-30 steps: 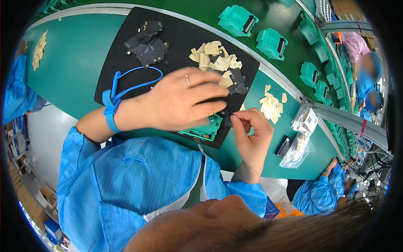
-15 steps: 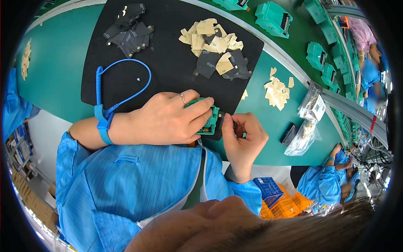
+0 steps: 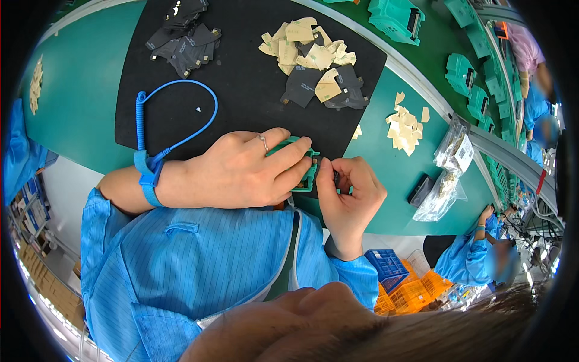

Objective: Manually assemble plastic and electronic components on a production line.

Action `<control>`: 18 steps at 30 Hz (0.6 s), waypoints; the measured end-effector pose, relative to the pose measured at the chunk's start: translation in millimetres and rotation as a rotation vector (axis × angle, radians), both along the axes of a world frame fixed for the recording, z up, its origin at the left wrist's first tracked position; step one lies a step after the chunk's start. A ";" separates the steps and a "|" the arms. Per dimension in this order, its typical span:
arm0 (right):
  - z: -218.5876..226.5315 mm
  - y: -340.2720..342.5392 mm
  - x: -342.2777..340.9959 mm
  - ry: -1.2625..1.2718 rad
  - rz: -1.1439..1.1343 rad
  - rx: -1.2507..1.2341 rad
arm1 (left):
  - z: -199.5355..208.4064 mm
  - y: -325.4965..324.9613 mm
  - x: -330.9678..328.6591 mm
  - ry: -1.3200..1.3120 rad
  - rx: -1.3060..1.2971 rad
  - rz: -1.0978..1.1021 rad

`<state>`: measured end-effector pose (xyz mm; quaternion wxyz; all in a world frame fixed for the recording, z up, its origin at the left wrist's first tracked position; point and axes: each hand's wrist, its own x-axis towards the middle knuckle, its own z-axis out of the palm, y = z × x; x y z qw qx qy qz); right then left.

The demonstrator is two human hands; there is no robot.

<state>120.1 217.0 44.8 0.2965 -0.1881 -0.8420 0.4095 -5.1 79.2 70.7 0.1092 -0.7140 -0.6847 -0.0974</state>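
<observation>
A green plastic housing (image 3: 307, 180) lies at the near edge of the black mat, mostly covered by my left hand (image 3: 241, 172). The fingers of that hand are wrapped over the housing's top and hold it. Close against the housing's right side, my right hand (image 3: 354, 196) is closed in a pinch, thumb against curled fingers. A small dark piece (image 3: 336, 176) shows between those fingers; its shape is mostly hidden. A blue wrist strap (image 3: 148, 178) with a coiled cord sits on my left wrist.
On the black mat (image 3: 241, 102) lie dark flat sheets with small tabs (image 3: 190, 48) and a heap of cream backing pieces (image 3: 301, 48). More cream scraps (image 3: 405, 130), clear plastic bags (image 3: 443, 193) and a black block (image 3: 420, 190) lie to the right. Green housings (image 3: 395, 21) line the far belt.
The view has shifted slightly. My right fingertips are a little closer to the housing's right side. My left hand keeps its hold on the housing.
</observation>
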 end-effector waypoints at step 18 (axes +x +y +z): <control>-2.4 2.4 0.0 -0.014 -0.007 -0.046 | 3.4 1.5 3.9 0.042 0.012 0.002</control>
